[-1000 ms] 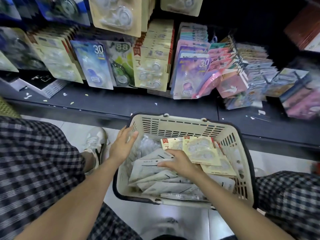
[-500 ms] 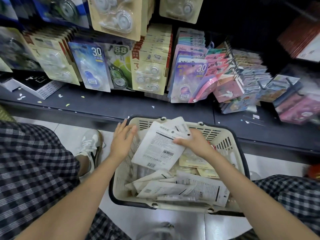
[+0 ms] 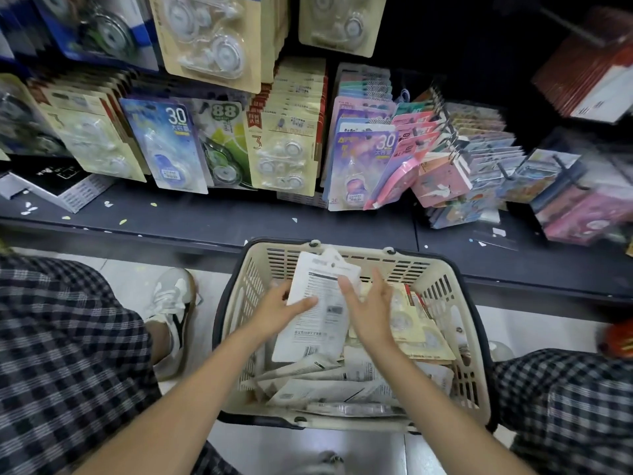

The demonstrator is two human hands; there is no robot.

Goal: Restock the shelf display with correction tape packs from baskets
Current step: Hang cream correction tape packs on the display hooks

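Note:
A beige basket (image 3: 416,266) with a dark rim stands on the floor between my knees, with several correction tape packs lying in it. Over the basket, a pack (image 3: 317,323) is held with its white printed back facing up. My left hand (image 3: 274,311) grips its left edge, thumb on top and fingers underneath. My right hand (image 3: 371,311) is beside the pack's right edge with its fingers spread and straight, and only the thumb touches the card. Rows of correction tape packs (image 3: 282,150) hang on the shelf display behind.
A dark shelf ledge (image 3: 205,219) with paper scraps on it runs in front of the basket. Pink and purple packs (image 3: 363,166) and small notebooks (image 3: 479,159) hang at the right. My white shoe (image 3: 171,299) is left of the basket. Checked trouser legs flank it.
My left hand left the basket's left rim and took hold of the white-backed pack. My right hand, which was lifting that pack, has opened beside it.

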